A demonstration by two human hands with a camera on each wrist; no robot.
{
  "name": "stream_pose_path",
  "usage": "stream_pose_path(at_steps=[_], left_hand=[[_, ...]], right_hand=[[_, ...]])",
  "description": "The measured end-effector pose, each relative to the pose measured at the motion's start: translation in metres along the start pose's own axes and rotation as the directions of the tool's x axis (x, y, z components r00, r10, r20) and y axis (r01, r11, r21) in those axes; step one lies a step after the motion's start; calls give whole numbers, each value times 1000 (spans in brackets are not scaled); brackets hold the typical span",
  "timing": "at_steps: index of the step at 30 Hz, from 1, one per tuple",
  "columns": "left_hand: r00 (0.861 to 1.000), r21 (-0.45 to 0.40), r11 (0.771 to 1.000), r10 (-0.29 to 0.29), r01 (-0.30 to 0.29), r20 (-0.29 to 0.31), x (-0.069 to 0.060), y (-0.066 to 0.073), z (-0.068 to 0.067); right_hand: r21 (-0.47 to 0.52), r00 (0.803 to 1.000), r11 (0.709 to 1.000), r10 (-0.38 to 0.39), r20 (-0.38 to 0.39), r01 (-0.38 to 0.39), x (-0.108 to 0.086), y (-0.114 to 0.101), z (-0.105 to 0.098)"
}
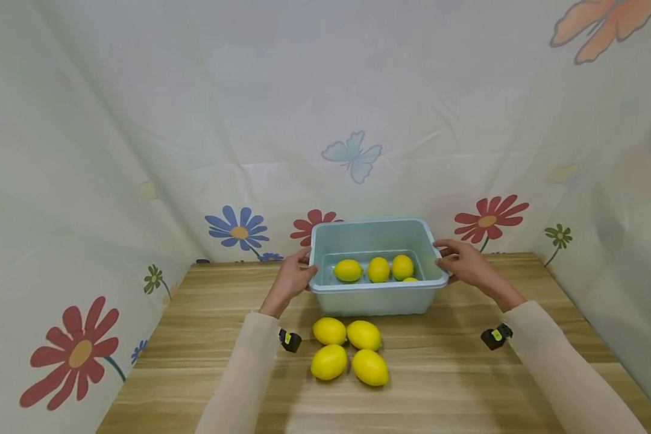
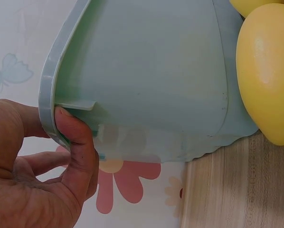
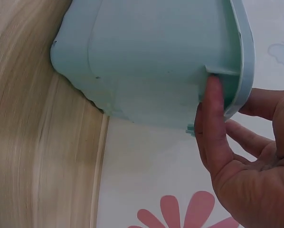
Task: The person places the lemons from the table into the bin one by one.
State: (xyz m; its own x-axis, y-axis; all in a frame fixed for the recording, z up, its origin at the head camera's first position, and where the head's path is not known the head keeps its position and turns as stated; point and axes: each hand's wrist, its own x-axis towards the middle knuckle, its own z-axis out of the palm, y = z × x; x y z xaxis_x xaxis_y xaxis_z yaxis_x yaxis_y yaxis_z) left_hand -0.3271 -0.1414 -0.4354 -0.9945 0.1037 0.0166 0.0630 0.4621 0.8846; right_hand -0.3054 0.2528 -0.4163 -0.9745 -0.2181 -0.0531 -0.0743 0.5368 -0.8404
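Note:
A pale blue plastic basin [image 1: 377,301] stands at the back of the wooden table, its inside facing me; whether its base is fully on the wood I cannot tell. Several yellow lemons [image 1: 378,269] lie inside, one mostly hidden behind the front wall. My left hand [image 1: 293,277] grips the left end of the rim, thumb and fingers on either side of it, as the left wrist view shows up close. At the opposite end my right hand [image 1: 469,265] pinches the rim, with fingertips [image 3: 213,90] under the lip. Several more lemons [image 1: 330,362] sit grouped in front of the basin.
The wooden table [image 1: 456,386] extends toward me and to both sides. Behind it hangs a pale curtain [image 1: 282,108] printed with flowers and butterflies, close to the basin's back. Small black wrist cameras [image 1: 290,340] are strapped at both sleeves.

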Motion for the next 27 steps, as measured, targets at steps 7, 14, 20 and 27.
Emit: stream_pose_path(at_steps=[7,14,20,27], left_hand=[[1000,-2,1000,0,0,10,-1,3,1],[1000,40,999,3,-3,8,-2,7,-6],[995,206,976,89,-77,-53,-3,11,-1],[971,274,950,193,-149,-139,-17,21,6]], right_hand=[[21,1000,999,28,-8,-28,0,1,0],[7,1000,1000,29,-9,-29,6,-7,2],[1,998,999,54,-11,-54,6,-9,0],[11,997,997,75,-6,-75,2,-6,0]])
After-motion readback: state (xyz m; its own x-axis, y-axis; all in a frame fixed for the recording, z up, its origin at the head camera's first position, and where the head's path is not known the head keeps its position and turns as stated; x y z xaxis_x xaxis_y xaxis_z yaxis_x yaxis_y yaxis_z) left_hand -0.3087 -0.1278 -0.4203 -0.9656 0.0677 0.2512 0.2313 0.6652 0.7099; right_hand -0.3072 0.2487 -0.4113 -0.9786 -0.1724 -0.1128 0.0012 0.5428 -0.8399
